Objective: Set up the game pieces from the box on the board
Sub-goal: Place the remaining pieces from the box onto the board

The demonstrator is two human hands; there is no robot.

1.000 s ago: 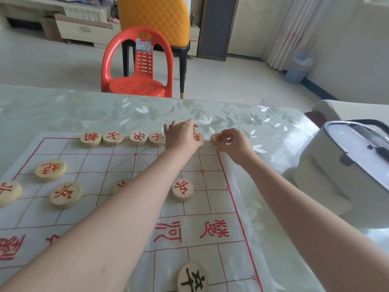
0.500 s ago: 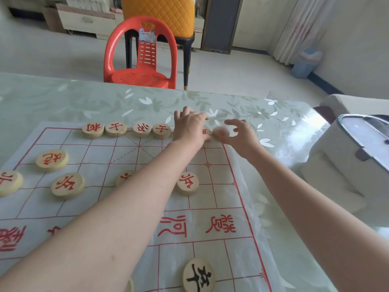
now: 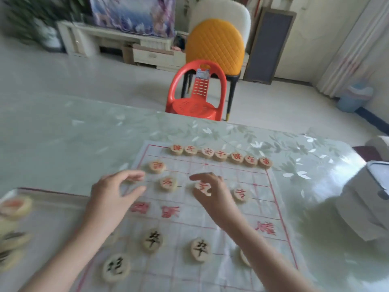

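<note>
Right hand [image 3: 214, 203] was over the middle of the board [image 3: 259, 180]. As far as the motion blur let me tell, its thumb and forefinger were pinching a red soldier [image 3: 203, 188] right on its spot in the soldier line. Left hand [image 3: 113, 197] hung over the board's left edge, fingers spread apart, nothing in them.

Where the pieces were: seven red ones made up the back row [image 3: 220, 154] along the far edge, packed nearly touching, with the two spots toward the far left corner not yet filled. A red cannon [image 3: 157, 166] sat just inside that corner, and other soldiers [image 3: 168, 183] sat on either side of the pinched one. Three black pieces [image 3: 151, 240] were down toward the near edge, between the two forearms. The box [image 3: 42, 191] with the leftover pieces sat on the table [image 3: 84, 133] off the board's left edge.

What I'd worry about: the board was just a thin sheet lying loose on a glossy table. Any sideways drag while letting go of that soldier could shift the whole sheet and scoot the back row off its line. Also, a trip to the box would mean swinging an arm low over the black pieces, and a forearm brushing them would knock them off their crossings. And the far left corner is a long reach over everything already placed.
</note>
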